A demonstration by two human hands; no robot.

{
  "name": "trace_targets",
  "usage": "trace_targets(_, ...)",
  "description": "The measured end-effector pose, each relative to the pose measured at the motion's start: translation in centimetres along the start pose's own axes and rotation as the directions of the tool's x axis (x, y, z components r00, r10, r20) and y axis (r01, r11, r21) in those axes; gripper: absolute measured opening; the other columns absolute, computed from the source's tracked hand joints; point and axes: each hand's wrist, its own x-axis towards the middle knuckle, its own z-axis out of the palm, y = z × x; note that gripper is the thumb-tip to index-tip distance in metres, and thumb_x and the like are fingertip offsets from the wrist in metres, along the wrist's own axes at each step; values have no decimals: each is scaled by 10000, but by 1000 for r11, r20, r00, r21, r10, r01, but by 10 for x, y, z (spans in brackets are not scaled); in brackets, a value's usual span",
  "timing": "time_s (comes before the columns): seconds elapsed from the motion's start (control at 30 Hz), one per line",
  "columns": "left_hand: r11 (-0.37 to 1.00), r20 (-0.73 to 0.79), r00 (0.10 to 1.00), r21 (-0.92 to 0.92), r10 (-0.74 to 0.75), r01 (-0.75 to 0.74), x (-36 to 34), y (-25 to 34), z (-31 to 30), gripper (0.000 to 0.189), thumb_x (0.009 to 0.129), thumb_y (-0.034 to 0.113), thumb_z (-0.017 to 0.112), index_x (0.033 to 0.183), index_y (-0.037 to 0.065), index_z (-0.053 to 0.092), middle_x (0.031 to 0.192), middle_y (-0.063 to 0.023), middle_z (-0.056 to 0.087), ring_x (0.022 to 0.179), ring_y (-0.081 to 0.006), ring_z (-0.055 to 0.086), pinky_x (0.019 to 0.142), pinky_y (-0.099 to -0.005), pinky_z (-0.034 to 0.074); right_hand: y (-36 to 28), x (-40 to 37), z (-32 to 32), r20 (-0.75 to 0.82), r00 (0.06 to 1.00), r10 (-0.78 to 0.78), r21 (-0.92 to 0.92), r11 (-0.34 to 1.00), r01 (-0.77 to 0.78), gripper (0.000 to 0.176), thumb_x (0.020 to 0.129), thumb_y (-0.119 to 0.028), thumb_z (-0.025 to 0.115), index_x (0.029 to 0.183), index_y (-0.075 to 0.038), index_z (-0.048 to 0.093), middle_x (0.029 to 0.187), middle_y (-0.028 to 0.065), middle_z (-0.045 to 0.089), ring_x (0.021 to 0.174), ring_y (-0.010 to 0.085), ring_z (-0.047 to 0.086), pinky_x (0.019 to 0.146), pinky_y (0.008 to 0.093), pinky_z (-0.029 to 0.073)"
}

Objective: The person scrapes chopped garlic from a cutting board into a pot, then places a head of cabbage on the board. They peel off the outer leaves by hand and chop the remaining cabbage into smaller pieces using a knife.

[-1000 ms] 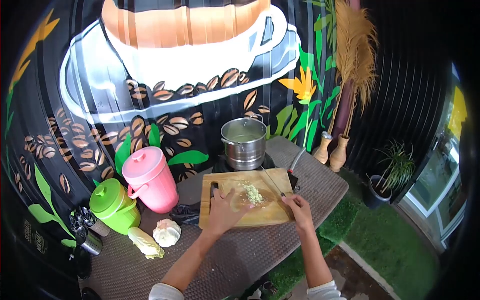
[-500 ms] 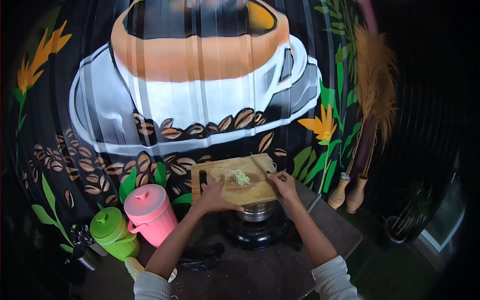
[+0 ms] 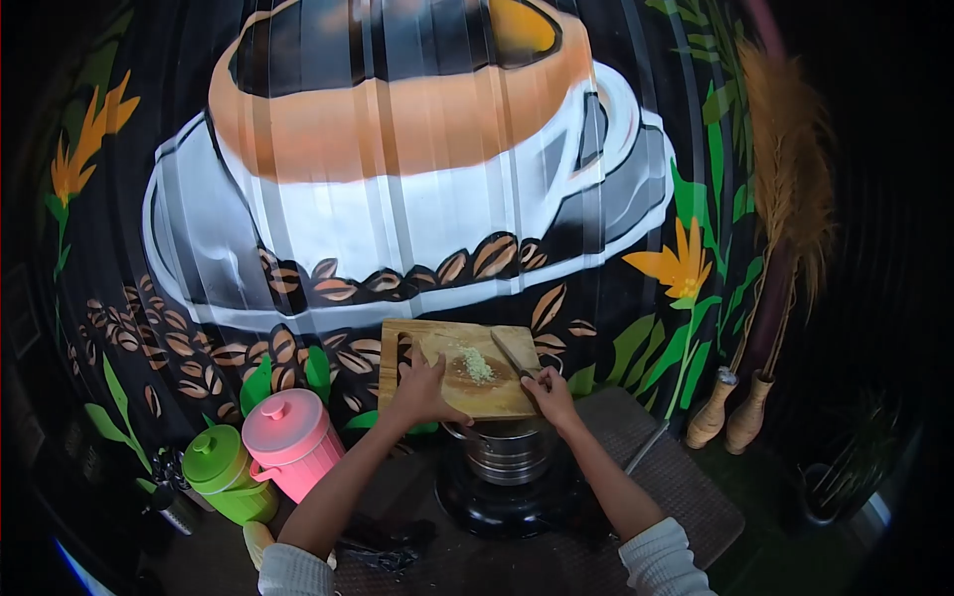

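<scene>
My left hand [image 3: 423, 391] grips the left end of a wooden cutting board [image 3: 437, 336], fingers by its handle slot and thumb along the near edge. On the board lies a small heap of finely chopped pale yellow-green pieces [image 3: 479, 366]. In my right hand [image 3: 552, 395] is a knife [image 3: 510, 352], its blade lying over the board's right side and pointing away from me. The board is held up above a metal pot [image 3: 507, 459], hiding part of its top. Under the pot stands a round black stove [image 3: 477, 521].
A pink lidded jug [image 3: 293, 437] and a green lidded jug [image 3: 221, 472] stand left on the dark table [image 3: 686, 497]. A black plastic bag [image 3: 383, 546] lies near my left forearm. A painted wall [image 3: 397, 219] rises behind; two vases [image 3: 711, 412] stand at right.
The view has shifted, showing more of the pot beneath the board. The board now looks more level, and the knife has moved slightly inward over it. Both hands keep their hold.
</scene>
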Motion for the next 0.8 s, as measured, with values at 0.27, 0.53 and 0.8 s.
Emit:
trace_targets(0.27, 996, -20, 996, -6, -90, 90, -15, 18, -2, 1276, 359, 531, 871, 1378, -65, 388, 1328, -343, 344, 1129, -515, 397, 949, -477, 408, -18, -19, 1, 35, 999, -31, -312, 949, 40, 351, 875, -296, 634, 934, -6, 444, 830, 203, 598, 820, 399, 607, 719, 457, 458)
trace_targets(0.53, 999, -89, 996, 21, -31, 33, -11, 24, 5, 1246, 356, 402, 909, 1392, -36, 371, 1289, -300, 371, 1085, -498, 418, 900, -499, 470, -20, -36, 5, 10, 996, -88, -288, 954, 87, 284, 927, -253, 572, 897, -8, 431, 715, 214, 568, 716, 428, 597, 644, 476, 432)
trace_targets(0.8, 1000, -85, 996, 8, -17, 18, -13, 23, 11, 1254, 347, 418, 906, 1388, -40, 378, 1266, -281, 391, 1099, -492, 414, 932, -496, 439, -8, -39, 4, -45, 930, -366, -365, 872, 325, 294, 902, -232, 633, 868, -6, 448, 724, 141, 486, 674, 293, 510, 627, 393, 400)
